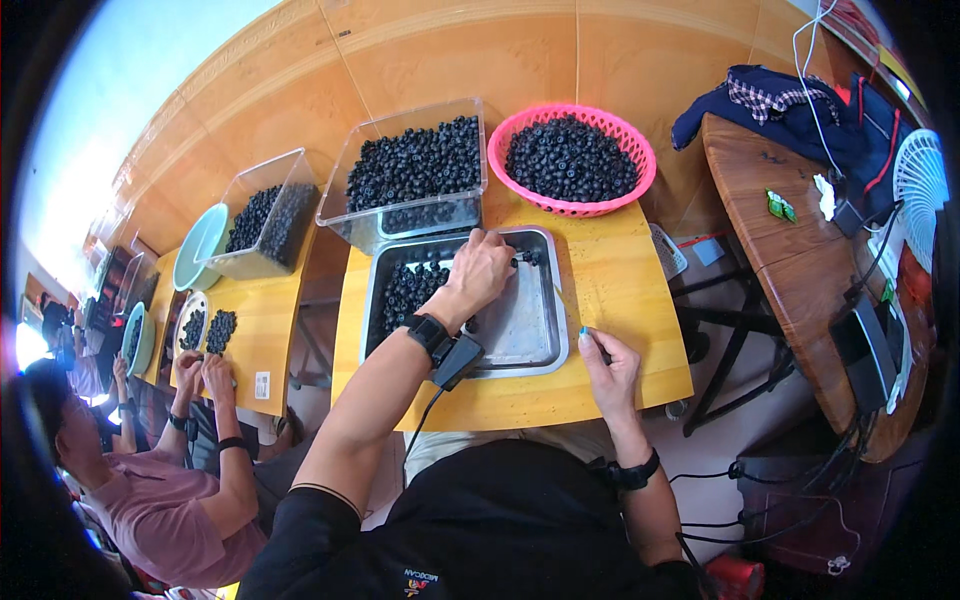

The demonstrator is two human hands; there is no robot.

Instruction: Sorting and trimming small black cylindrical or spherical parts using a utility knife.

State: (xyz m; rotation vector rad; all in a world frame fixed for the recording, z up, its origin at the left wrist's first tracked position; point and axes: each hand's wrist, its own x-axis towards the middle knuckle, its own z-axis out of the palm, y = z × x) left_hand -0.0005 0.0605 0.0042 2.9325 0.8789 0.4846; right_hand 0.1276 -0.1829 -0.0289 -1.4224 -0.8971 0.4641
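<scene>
A shallow metal tray (551, 345) lies before me on the yellow table, with loose blueberries (405, 295) heaped along its left side. My left hand (478, 268) reaches over the tray with its fingers bent together beside a few berries near the far right corner. What the fingertips hold, if anything, is hidden. To the right of the tray, just above the tabletop, my right hand (612, 370) pinches a thin, stick-like thing with a teal part (584, 331) at the thumb and finger; its exact kind is unclear.
Behind the tray stand a clear plastic bin (333, 218) and a pink basket (648, 165), both full of blueberries. A brown round table (785, 240) with cables is at right. At left, a person (165, 490) handles berries at another yellow table (265, 345). Cables run from my wrists.
</scene>
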